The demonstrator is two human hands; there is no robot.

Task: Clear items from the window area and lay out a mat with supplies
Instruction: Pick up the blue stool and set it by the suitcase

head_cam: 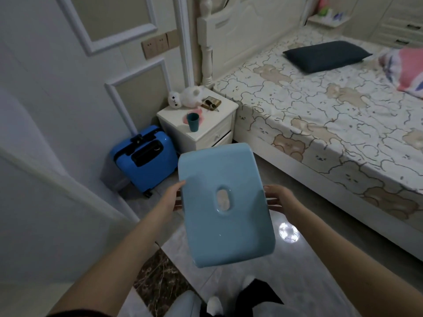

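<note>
Light-blue plastic stool (pixel 225 202) was held in mid-air above the floor, near the bed, gripped at its sides by left hand (pixel 176 197) and right hand (pixel 278 199). Level carrying, clear of the nightstand (pixel 206 126), was judged advisable.

There was only the one camera, worn on my head, so no second view shared the scene. It looked forward and steeply down along my forearms, close enough that my left hand (pixel 174 197) and right hand (pixel 280 199) sat near the middle of the wide, bowed picture. Past them it faced the bed (pixel 320 124), reaching the headboard end, with the nightstand (pixel 206 131) at that corner. My feet showed at the bottom edge, on the floor (pixel 309 282).
</note>
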